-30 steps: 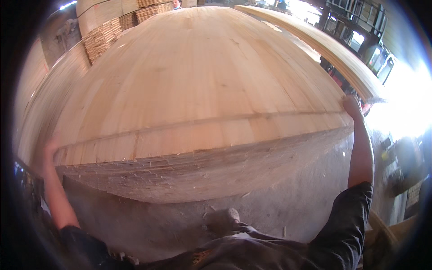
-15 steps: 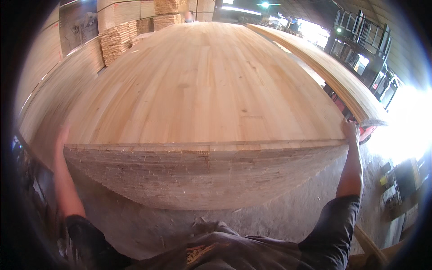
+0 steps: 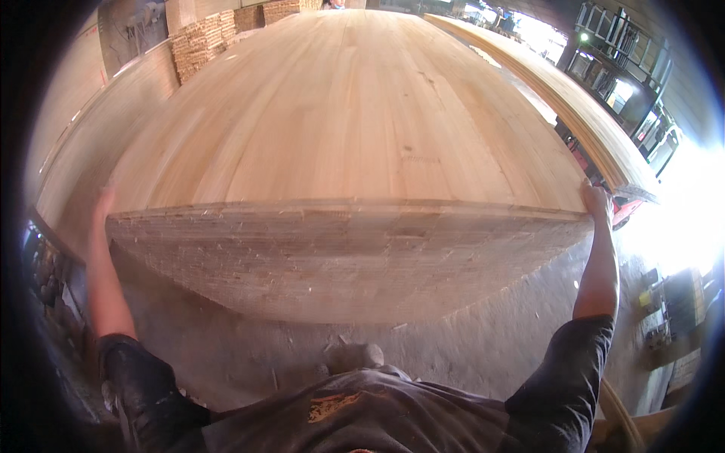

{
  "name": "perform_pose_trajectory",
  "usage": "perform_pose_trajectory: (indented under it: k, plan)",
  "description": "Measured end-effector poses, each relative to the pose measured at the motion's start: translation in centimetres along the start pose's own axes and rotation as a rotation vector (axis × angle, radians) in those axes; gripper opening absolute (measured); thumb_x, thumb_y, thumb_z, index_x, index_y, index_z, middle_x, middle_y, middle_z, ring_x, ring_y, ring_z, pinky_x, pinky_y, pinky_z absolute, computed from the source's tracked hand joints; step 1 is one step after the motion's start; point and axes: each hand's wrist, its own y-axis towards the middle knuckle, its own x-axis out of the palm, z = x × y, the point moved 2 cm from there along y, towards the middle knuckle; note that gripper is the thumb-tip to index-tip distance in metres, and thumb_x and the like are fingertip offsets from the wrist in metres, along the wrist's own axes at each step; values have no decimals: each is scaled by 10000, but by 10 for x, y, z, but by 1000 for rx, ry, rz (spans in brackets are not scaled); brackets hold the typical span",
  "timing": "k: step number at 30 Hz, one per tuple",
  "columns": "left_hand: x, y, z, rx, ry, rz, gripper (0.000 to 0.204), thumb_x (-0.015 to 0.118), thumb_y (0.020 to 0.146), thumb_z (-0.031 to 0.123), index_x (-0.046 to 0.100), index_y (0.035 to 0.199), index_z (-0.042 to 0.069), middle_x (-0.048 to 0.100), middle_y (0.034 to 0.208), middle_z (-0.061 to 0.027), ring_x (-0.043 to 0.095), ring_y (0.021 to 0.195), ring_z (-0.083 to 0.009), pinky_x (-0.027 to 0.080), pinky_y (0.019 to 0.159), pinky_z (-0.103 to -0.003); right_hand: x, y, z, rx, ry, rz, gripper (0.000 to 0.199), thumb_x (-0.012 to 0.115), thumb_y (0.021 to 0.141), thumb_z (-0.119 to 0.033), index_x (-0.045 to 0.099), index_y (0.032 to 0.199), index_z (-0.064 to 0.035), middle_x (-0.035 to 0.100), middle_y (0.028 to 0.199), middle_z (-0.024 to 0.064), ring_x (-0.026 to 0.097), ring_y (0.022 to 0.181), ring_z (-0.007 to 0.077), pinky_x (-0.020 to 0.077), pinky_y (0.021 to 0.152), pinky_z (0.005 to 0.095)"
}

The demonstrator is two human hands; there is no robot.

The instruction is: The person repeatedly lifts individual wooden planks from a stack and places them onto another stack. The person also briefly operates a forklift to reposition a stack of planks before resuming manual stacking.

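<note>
A wide, pale wooden panel [image 3: 340, 143] made of joined strips lies on top of a tall stack of similar panels [image 3: 347, 260], whose rough front ends face me. At the near right corner, my right hand [image 3: 597, 201] is closed on the panel's side edge. My left hand [image 3: 104, 202] is at the near left corner, against the opposite side edge. It is smeared by motion, and its fingers cannot be made out. Both arms are stretched out to either side of the stack.
Along the right runs another long stack of boards [image 3: 559, 90], with a forklift-like machine [image 3: 619, 68] beyond it. More panels [image 3: 91, 132] stand at the left, near piled timber pieces [image 3: 202, 45]. A person [image 3: 334, 4] is at the far end. Dusty floor [image 3: 242, 343] lies below.
The whole scene sits higher in the picture, as my view has tipped downward. Both hands stay at the panel's near corners; any sliding of the panel cannot be made out.
</note>
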Motion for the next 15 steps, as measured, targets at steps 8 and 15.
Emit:
perform_pose_trajectory:
  k: [8,15]
  plan:
    - [-2,4,-11,-83,-139,-56,858,395,1083,659,440,1644,12,437,1710,-197,367,1609,-345,273,1314,-457,27,2,12,-201,-172,138,443,400,1143,-392,702,1372,-163,785,987,271,787,929,458,619,819,585]
    - [-23,-25,16,-218,189,-21,882,407,1060,689,454,1637,24,404,1722,-215,326,1627,-369,252,1323,-464,48,27,33,-245,-180,200,433,424,1133,-410,651,1441,-209,783,1129,245,788,995,422,631,822,565]
